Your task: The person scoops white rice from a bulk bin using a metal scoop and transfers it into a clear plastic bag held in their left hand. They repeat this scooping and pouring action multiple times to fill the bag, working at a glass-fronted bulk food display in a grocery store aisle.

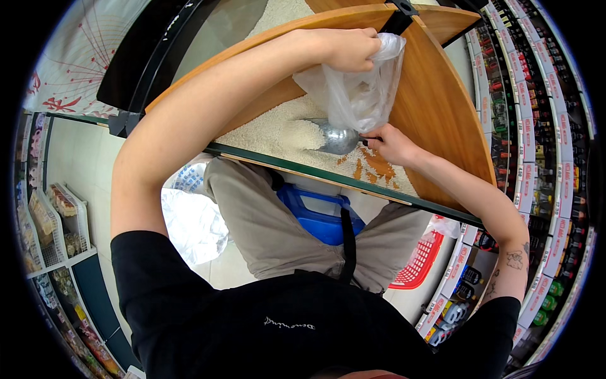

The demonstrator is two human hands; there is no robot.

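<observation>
My left hand (pixel 352 49) grips the gathered upper part of a clear plastic bag (pixel 367 90), which hangs over a wooden bin of white rice (pixel 265 125). Below and to the right of it, my right hand (pixel 395 144) is closed around the dark handle of a metal scoop (pixel 338 136). The scoop lies low in the bin, its bowl pointing left with rice in and around its mouth. The lower end of the bag hangs just above the scoop's handle end. Whether anything is inside the crumpled bag, I cannot tell.
A green-edged front rail (pixel 312 166) bounds the bin near me; a curved wooden divider (pixel 435 99) rises at right. Beneath are a blue plastic container (pixel 315 213) and a red basket (pixel 419 260). Shelves of bottles (pixel 539 151) line the right side.
</observation>
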